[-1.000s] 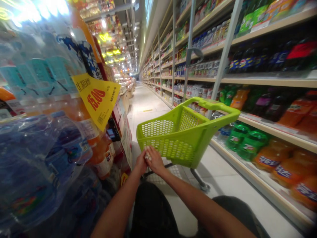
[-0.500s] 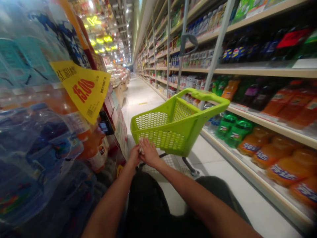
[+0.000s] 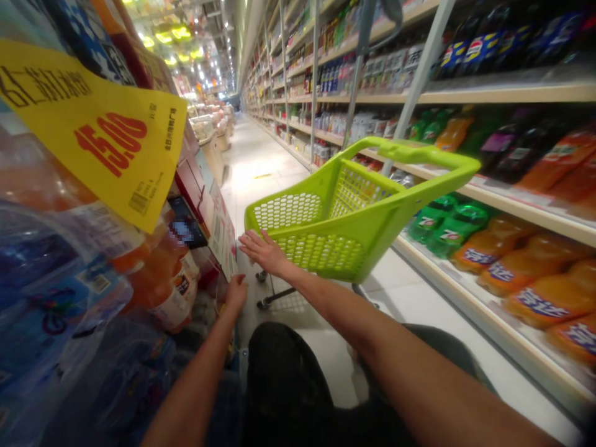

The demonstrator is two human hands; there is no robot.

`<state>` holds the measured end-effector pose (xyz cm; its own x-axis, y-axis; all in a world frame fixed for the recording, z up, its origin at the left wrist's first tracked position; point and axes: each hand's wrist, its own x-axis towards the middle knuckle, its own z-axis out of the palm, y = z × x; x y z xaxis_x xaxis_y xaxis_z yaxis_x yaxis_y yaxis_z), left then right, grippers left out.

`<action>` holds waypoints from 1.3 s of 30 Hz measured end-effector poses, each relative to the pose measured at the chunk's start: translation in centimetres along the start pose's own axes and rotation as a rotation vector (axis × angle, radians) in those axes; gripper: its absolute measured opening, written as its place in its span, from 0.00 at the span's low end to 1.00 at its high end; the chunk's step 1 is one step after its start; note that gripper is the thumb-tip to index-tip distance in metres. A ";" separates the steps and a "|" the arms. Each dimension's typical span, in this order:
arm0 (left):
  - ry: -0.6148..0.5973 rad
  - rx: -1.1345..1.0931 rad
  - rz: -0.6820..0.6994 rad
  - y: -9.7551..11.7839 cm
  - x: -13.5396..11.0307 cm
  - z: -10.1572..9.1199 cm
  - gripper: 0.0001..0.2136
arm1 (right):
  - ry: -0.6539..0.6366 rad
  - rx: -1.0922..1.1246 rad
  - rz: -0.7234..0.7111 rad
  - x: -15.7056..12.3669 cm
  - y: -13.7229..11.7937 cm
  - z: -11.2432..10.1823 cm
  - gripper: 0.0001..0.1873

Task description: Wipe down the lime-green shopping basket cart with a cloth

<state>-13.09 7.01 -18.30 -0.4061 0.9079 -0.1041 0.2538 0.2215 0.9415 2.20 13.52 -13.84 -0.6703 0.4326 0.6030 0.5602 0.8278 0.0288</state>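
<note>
At 2 o'clock from the flat, unclenched right hand (image 3: 264,251), a lime-green perforated-plastic shopping cart (image 3: 349,228) is standing, presumably parked within reach; the left hand (image 3: 236,290), at 7 o'clock, is hanging half-curled, grip unclear.

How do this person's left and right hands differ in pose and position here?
The right hand has its fingers extended; the left hand looks more curled. The right hand overlaps the green cart's front corner in view, while the left hand sits lower, near the printed panel. Both are ungloved, with forearms reaching forward.
</note>
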 end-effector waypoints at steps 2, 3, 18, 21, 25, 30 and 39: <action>-0.003 0.059 0.022 -0.3 0.3 0.1 0.15 | -0.048 0.001 -0.052 -0.3 0.9 1.2 0.18; -0.009 0.098 0.039 -0.4 0.4 0.3 0.16 | -0.064 0.006 -0.063 -0.8 1.3 2.0 0.17; -0.101 -0.252 -0.199 1.9 -1.3 3.2 0.10 | 0.084 0.234 0.262 -6.1 -1.0 3.3 0.24; -0.280 -0.643 -0.284 4.6 -2.8 4.4 0.12 | 0.217 0.287 0.439 -5.1 -2.3 1.2 0.31; -0.394 -0.789 -0.228 7.4 -4.7 5.6 0.08 | 0.270 0.290 0.558 -5.7 -2.6 -0.6 0.28; -0.375 -0.632 -0.185 7.4 -5.8 6.1 0.13 | 0.098 0.229 0.433 -7.9 -2.5 -2.2 0.36; -0.371 -0.531 -0.204 6.2 -5.7 5.9 0.08 | 0.062 0.085 0.270 -8.3 -2.2 -1.7 0.24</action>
<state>-4.02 5.35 -13.73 -0.0477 0.9495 -0.3100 -0.3004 0.2824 0.9111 7.39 7.51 -17.56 -0.4697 0.6208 0.6277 0.6697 0.7138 -0.2048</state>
